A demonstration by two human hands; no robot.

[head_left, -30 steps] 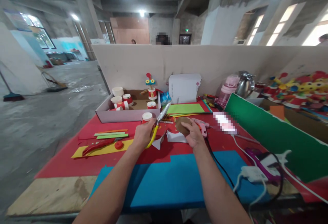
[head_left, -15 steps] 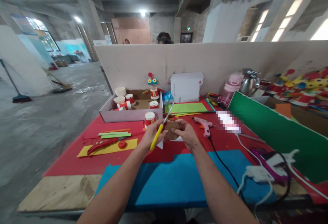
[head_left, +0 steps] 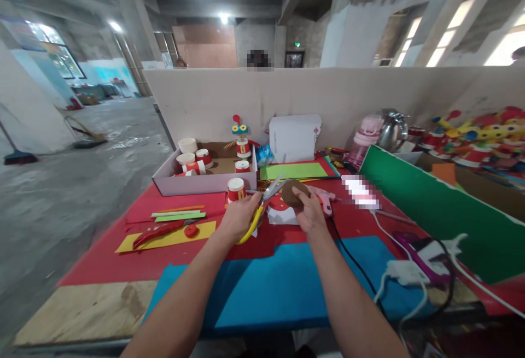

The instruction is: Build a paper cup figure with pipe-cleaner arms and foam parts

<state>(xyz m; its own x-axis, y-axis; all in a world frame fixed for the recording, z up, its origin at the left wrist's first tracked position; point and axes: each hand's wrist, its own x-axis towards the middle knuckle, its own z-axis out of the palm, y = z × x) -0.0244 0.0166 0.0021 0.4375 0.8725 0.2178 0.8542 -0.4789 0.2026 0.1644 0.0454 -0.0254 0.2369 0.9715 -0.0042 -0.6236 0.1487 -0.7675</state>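
My left hand point(head_left: 243, 217) is closed around the yellow handles of a pair of scissors point(head_left: 255, 226). Their metal blades are parted and point up and to the right. In my right hand point(head_left: 310, 211) is a round brown cardboard disc point(head_left: 293, 193), pinched at its lower right edge. The blade tips come close to the disc's left side; whether they touch it I cannot tell. Beneath the disc lies a white paper scrap point(head_left: 283, 216). A red and white paper cup point(head_left: 237, 189) stands just beyond my left hand.
A pink glue gun point(head_left: 326, 200) lies right of my right hand, its black cord running forward. At the left are paper strips point(head_left: 180, 216) and a red-handled cutter point(head_left: 158, 235). Behind stands a shallow box point(head_left: 205, 185) of cups. A green panel point(head_left: 426, 216) and power strip point(head_left: 406, 273) are at right.
The scissors' blades have parted, and my left hand has closed on their handles. My right hand has moved the disc up and right, away from my left hand. The view has shifted slightly.
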